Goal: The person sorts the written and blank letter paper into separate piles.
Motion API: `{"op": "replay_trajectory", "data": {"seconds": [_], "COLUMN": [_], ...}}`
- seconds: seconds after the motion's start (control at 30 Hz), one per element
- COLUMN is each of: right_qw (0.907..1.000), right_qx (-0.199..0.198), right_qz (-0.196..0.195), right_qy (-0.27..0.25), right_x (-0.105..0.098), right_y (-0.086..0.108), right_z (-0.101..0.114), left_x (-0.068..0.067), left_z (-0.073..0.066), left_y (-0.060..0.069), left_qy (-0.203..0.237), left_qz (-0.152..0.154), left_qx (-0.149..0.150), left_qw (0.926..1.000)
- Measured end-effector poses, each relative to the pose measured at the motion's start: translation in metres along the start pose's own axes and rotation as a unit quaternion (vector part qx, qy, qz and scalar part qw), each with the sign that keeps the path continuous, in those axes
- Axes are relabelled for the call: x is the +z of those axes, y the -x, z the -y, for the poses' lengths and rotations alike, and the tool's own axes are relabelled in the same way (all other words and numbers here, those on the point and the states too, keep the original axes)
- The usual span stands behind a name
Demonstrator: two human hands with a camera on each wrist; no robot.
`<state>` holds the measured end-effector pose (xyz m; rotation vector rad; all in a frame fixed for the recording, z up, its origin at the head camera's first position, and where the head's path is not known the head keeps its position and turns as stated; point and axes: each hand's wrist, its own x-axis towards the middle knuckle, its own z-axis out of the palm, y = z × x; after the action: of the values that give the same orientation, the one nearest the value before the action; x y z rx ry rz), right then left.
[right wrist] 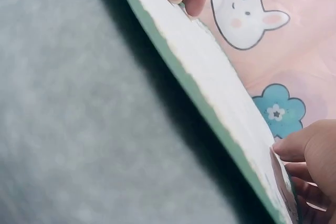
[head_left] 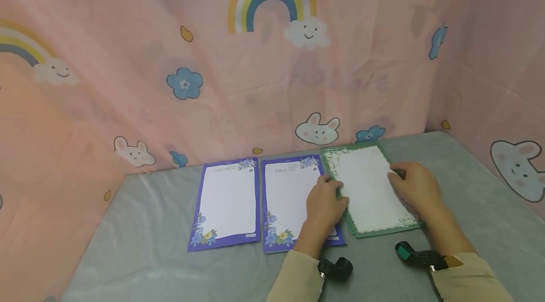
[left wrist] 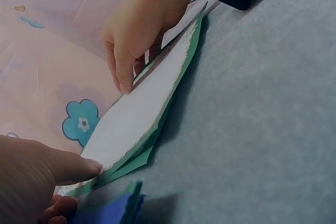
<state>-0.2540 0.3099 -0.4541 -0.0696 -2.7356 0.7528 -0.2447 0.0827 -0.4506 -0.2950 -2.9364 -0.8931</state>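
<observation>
I see the left purple paper (head_left: 227,202) and the middle purple paper (head_left: 287,198) flat on the gray table (head_left: 140,235), seemingly done. My left hand (head_left: 325,201) and right hand (head_left: 418,188) pinch the green-edged papers (head_left: 368,188) by both sides, right of them; their uneven edges seem left to fix.

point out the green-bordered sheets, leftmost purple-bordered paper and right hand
Green-bordered sheets (head_left: 372,191): head view, white middle, top sheet
Leftmost purple-bordered paper (head_left: 229,201): head view, white centre
Right hand (head_left: 416,185): head view, back of hand
</observation>
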Motion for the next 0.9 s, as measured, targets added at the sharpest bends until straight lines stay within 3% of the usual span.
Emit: {"op": "replay_trajectory", "data": {"seconds": [0.4,0.9], "right_qw": [0.9996,0.9995], "right_qx": [-0.006,-0.008], "right_qz": [-0.010,-0.024], "right_qy": [0.024,0.019], "right_x": [0.0027,0.0044], "right_y": [0.0007,0.0024], "right_z": [0.0026,0.0041], "left_x": [0.0014,0.0007], "left_z": [0.0025,0.0029], "left_y": [-0.0007,-0.0014], "left_qy": [0.018,0.021], "left_qz": [0.002,0.005], "left_qx": [0.001,0.010], "left_qw": [0.9998,0.9997]}}
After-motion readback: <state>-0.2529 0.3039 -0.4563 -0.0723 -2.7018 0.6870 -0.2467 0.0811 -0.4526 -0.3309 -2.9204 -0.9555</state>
